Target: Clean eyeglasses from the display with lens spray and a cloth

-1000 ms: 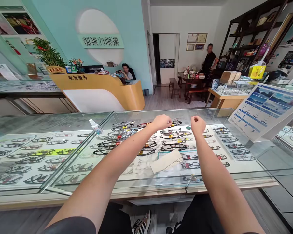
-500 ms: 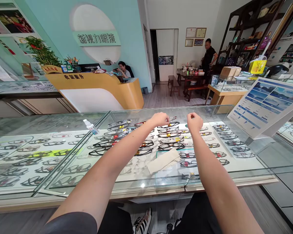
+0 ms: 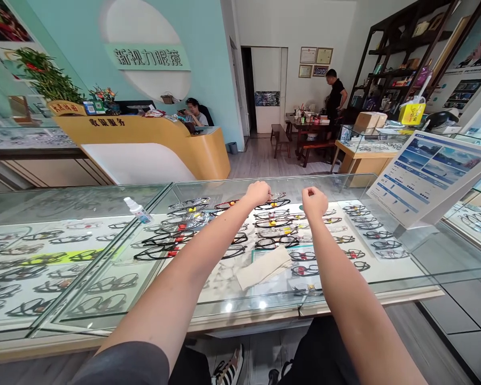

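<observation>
My left hand (image 3: 258, 193) is over the far part of the glass display case, fingers curled downward. Just beside its fingertips are a thin-framed pair of glasses (image 3: 278, 196) and a dark pair (image 3: 278, 203); whether it grips either is hidden. My right hand (image 3: 315, 204) is raised to the right, closed with thumb and fingers curled together; nothing shows in it. Between and below my forearms, a column of eyeglasses (image 3: 276, 243) with coloured tags lies in rows. A folded cream cloth (image 3: 263, 268) rests nearer me. More black-framed glasses (image 3: 158, 252) lie left of my left forearm.
A white spray bottle (image 3: 138, 209) stands on the case at left. A tray of glasses (image 3: 374, 232) and a tilted printed sign (image 3: 425, 176) are at right. Beyond are a counter (image 3: 144, 133) with a seated person, and another person (image 3: 336, 95) standing by a table.
The view has shifted slightly, so most things sit a little further left. Both hands keep nearly the same pose and place over the case.
</observation>
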Motion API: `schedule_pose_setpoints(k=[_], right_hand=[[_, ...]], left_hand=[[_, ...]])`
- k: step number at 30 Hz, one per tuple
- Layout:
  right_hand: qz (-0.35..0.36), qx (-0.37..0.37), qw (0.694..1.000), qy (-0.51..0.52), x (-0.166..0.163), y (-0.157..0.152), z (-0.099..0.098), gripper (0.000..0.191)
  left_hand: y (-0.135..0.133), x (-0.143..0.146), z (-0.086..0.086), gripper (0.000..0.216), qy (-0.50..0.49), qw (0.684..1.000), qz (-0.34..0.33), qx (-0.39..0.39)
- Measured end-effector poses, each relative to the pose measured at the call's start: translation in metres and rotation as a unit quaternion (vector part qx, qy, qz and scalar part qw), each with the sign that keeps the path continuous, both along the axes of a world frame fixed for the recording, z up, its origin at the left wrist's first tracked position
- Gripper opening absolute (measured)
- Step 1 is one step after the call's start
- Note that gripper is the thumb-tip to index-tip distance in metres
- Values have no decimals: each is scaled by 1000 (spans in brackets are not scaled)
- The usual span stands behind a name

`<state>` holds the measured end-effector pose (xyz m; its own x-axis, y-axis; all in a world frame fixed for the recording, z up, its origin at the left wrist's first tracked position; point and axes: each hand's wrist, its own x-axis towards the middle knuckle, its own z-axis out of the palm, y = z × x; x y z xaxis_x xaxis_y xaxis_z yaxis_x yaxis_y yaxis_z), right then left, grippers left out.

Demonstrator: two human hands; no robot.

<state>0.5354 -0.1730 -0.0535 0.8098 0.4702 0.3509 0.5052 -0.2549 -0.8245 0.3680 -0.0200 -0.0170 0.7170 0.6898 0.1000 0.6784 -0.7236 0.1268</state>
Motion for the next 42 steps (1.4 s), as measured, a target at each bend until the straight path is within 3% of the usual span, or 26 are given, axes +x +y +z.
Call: schedule_pose_setpoints(k=[7,12,14,18,23,27,37,42], right_hand=[[-9,-7,1000,-5,0,-1,4,28],[-6,-9,1000,-11,-2,-4,4,28],[-5,-10,1000,-16,-2,-5,5,28],[-3,-8,1000,-27,-6,-5,6,28],[7,-4,999,-47,-14,-5,9,28],[16,-3,997,-71,-25,-7,13,27],[72,14,989,-128,-63,-10,24,29],[128,70,981,-132,-92,-19,32,30]], left_hand=[[-14,-14,21,19,-113,994,6,4],[-34,-53,44,28,-225,974,-4,-32],[-46,-75,47,27,-311,945,-11,-101],[-71,-126,38,36,-452,853,-12,-260],[-91,-175,13,48,-531,764,7,-366],[-96,-189,6,53,-565,710,13,-421],[-100,-191,10,51,-578,675,11,-457],[-99,-192,9,50,-586,671,6,-455]])
